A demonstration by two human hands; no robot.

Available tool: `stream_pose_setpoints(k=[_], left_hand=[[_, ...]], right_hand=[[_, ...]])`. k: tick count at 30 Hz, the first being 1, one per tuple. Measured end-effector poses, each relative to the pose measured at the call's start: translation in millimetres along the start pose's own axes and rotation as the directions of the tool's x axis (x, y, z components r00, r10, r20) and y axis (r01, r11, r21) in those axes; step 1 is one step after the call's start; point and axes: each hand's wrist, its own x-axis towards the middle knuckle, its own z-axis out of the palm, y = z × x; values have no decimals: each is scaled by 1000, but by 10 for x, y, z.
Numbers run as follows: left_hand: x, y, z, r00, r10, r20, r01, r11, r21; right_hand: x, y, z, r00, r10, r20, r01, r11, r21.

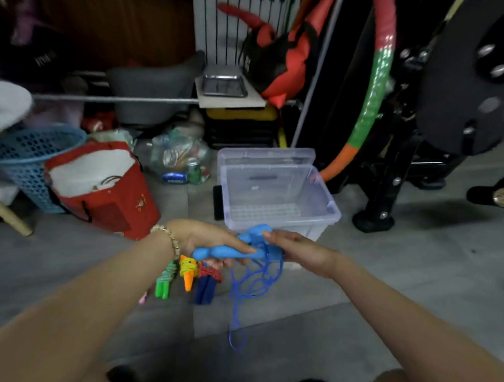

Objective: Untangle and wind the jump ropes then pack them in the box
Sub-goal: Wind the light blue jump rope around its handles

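Observation:
My left hand (pixel 203 237) grips the light blue handles (pixel 223 252) of a blue jump rope. My right hand (pixel 294 249) pinches the same rope where its cord meets the handles. The blue cord (pixel 251 288) hangs below in loose tangled loops down toward the floor. Three wound ropes lie on the floor under my left wrist: a green one (pixel 164 282), an orange and yellow one (pixel 188 274), and a dark blue one with red cord (pixel 207 283). The clear plastic box (pixel 324 204) stands open just beyond my hands, its lid tilted up behind.
A red bag (pixel 121 206) and a blue mesh basket (pixel 23 154) stand to the left. A clear bag of bottles and cans (pixel 180 159) lies behind. Black exercise equipment (pixel 394 167) and a striped hoop (pixel 371 103) stand at the right. Grey tiled floor lies below.

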Motion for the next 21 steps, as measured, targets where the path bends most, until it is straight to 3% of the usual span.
stream_pose_setpoints(k=[3,7,9,12,16,21], left_hand=[[-327,82,57,996,86,-31,-87,996,-32],[-639,-116,230,977,202,62,-189,967,-170],[-712,-269,289,975,211,72,-189,953,-236],[-807,-418,420,981,168,102,-149,974,-169],[-855,-477,569,992,128,-5,-127,972,-200],[-778,-523,677,949,171,-263,-220,960,-171]], right_hand=[[-338,-122,46,997,-71,-15,72,994,78],[-653,-103,218,990,-127,-67,122,989,-81],[-771,-39,322,994,-95,-56,88,989,-121],[-927,-22,408,993,-74,-88,68,995,-74],[-964,-9,490,980,-80,-182,101,989,111],[-949,39,565,843,-163,-512,213,976,40]])
